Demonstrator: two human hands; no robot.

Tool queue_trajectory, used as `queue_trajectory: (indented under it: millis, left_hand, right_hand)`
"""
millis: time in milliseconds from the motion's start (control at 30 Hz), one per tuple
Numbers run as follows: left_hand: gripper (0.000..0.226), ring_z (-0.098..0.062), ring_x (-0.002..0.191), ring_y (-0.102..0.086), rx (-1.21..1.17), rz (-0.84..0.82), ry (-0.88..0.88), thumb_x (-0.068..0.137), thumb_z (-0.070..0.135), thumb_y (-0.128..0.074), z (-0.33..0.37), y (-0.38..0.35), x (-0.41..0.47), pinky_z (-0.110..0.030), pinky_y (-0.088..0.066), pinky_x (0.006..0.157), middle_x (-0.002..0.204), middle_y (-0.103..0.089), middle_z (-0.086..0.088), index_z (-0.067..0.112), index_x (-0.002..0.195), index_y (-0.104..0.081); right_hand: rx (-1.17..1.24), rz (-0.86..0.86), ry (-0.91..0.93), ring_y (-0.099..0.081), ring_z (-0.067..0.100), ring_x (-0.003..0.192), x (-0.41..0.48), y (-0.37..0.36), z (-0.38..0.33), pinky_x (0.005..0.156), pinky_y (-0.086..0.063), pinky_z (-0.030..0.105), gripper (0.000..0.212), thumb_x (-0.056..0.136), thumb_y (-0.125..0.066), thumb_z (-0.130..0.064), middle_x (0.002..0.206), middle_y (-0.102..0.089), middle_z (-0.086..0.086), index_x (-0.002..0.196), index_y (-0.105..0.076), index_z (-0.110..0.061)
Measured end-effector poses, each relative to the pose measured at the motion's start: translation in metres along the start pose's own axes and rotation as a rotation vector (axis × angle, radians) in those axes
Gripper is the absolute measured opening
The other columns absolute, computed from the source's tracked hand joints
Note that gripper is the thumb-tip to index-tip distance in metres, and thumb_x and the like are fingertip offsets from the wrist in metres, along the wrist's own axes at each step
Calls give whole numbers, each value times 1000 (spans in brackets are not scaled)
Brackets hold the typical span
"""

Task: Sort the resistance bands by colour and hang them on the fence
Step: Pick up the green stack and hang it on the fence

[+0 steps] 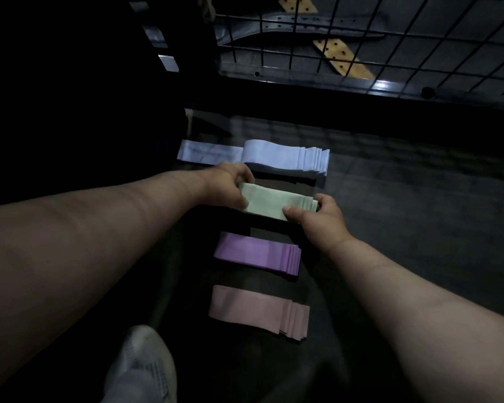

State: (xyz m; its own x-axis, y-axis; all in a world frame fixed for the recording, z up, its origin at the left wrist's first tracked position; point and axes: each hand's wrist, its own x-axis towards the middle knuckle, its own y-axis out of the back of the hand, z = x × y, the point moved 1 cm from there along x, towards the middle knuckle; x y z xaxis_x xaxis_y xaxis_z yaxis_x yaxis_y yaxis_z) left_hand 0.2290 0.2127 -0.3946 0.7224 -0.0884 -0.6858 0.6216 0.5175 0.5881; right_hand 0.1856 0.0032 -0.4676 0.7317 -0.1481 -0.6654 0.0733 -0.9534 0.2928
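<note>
"What were the person's hands doing?"

"Both held the green stack of resistance bands [274,203]. The left hand [230,184] had its fingers curled round the stack's left end. The right hand [320,219] pinched the right end, with the thumb lying on top and the fingers wrapped round the edge."

"And where did that stack sit?"

"It sat low over the dark floor [405,213], second in a column of four sorted piles. Whether it touched the floor could not be told. Just beyond it lay the pale blue stack [277,158], with one band stretched out flat to its left. Nearer the person lay the purple stack [256,253], then the pink stack [253,309], each apart from the next and with its right-hand ends fanned out."

"And the fence?"

"The wire fence [291,45] stood at the far side, well apart from the piles, and no band was seen on it. Yellow perforated strips [341,58] showed behind its mesh. A pale shoe [141,370] rested on the floor at the near edge."
</note>
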Motion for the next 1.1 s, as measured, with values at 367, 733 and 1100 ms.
queue_trajectory:
  millis: [367, 733, 1100]
  left_hand:
    - [43, -18, 102, -54, 393, -37, -230, 76, 31, -73, -8, -1, -14, -34, -49, 90, 127, -38, 8, 38, 103, -41]
    - [41, -16, 102, -54, 380, 15, -220, 76, 31, -74, -11, -7, -19, -26, -44, 83, 129, -36, 11, 41, 104, -47]
    - [44, -17, 109, -53, 435, 24, -200, 79, 33, -69, -9, -10, -21, -29, -43, 83, 130, -36, 10, 42, 118, -50]
  right_hand:
    - [-199, -164, 189, -59, 19, 103, -3, 13, -15, 87, -54, 32, 73, 63, -92, -14, 114, -53, 2, 116, -41, -20]
    - [-318, -275, 259, -59, 11, 85, -10, 16, -20, 70, -55, 22, 60, 65, -88, -8, 107, -58, 0, 110, -51, -20]
    - [-529, -308, 359, -40, 17, 131, -3, 9, -18, 107, -32, 19, 91, 66, -87, -21, 142, -38, -1, 145, -43, -24]
